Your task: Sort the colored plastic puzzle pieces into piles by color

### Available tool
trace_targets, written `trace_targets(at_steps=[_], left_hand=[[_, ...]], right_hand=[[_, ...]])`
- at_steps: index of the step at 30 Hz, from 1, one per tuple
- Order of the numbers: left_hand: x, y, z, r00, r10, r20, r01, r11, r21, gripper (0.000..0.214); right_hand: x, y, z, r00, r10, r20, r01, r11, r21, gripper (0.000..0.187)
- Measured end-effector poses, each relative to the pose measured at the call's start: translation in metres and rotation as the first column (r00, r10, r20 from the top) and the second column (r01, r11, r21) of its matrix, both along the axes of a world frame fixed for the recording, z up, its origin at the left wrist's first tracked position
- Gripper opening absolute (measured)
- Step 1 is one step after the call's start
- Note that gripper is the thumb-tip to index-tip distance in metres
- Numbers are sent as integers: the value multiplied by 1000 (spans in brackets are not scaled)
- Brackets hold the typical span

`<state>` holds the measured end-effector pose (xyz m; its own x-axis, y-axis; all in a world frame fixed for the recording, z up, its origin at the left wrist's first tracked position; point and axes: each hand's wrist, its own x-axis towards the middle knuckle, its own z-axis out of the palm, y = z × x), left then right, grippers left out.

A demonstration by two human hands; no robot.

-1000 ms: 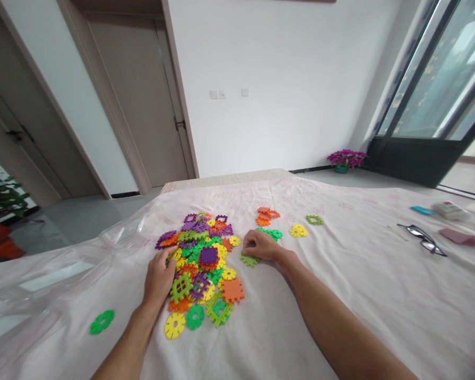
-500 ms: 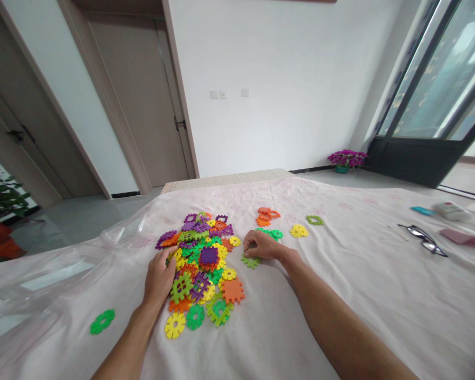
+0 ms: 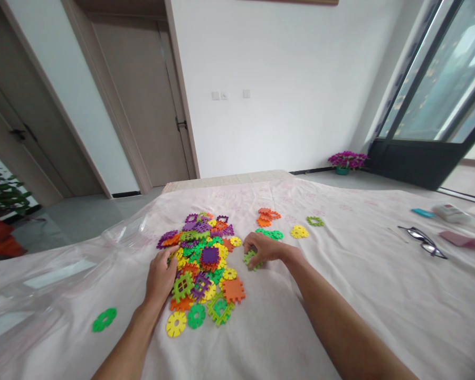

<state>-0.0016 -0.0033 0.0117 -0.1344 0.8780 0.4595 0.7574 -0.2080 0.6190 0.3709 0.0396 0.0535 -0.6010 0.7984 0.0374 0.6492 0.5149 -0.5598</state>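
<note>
A heap of flat plastic interlocking pieces (image 3: 203, 264), purple, green, yellow and orange, lies on a pale pink cloth (image 3: 340, 295). My left hand (image 3: 160, 275) rests on the heap's left edge, fingers curled over the pieces. To the right of the heap my right hand (image 3: 263, 248) is closed on a light green square piece (image 3: 249, 258), tilted up off the cloth. Behind that hand lie small sorted groups: orange pieces (image 3: 266, 216), green pieces (image 3: 272, 234), a yellow piece (image 3: 298, 231) and a light green ring (image 3: 314, 221).
A lone green round piece (image 3: 104, 319) lies at the near left. A clear plastic bag (image 3: 63, 269) spreads along the left side. Black glasses (image 3: 421, 240), a dark red pouch (image 3: 461, 240), a teal item (image 3: 423, 212) and a white box (image 3: 451, 212) sit at the far right.
My right hand has pulled slightly toward me and lifted the light green square piece, which earlier lay flat under its fingers. My left hand stays on the heap.
</note>
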Motion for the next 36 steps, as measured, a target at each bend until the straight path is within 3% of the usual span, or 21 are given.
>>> trace_targets(at_steps=[5,9,11,15,18,21,24,26,29,32,36], left_hand=[[0,1,-1,1000,-5,0,5,1000,0,39],[5,-5,4,998,12,-62,-9,999,47,38],[10,-10,10,989,30,-145,-14,994,112,37],[22,-22,25,974,58,-220,10,956,295,34],[36,-31,35,981,-84,-172,146,909,390,32],[55,-39,41,960,-268,-77,278,903,326,30],[74,-46,41,941,-318,111,301,942,145,30],[82,-49,39,898,-344,273,349,936,32,36],[86,-50,37,836,-331,438,382,923,-32,44],[85,-49,37,822,-299,485,371,927,-56,47],[85,-49,39,841,-280,464,342,938,-53,44]], right_hand=[[-1,-2,-1,995,-99,-23,94,981,-172,42],[-3,-1,-4,955,-201,-219,133,948,-288,31],[-6,-2,-5,885,-296,-359,167,922,-349,27],[-23,-6,-2,674,-449,-587,195,874,-444,34],[-39,-11,3,570,-485,-663,148,854,-498,41],[-54,-18,8,533,-473,-702,96,858,-504,43],[-69,-27,11,517,-453,-726,54,864,-501,44],[-79,-33,10,528,-432,-731,6,863,-506,45],[-93,-43,10,555,-400,-730,-66,853,-517,46],[-101,-50,9,579,-368,-728,-108,850,-516,44],[-103,-52,8,687,-263,-677,-122,877,-464,37]])
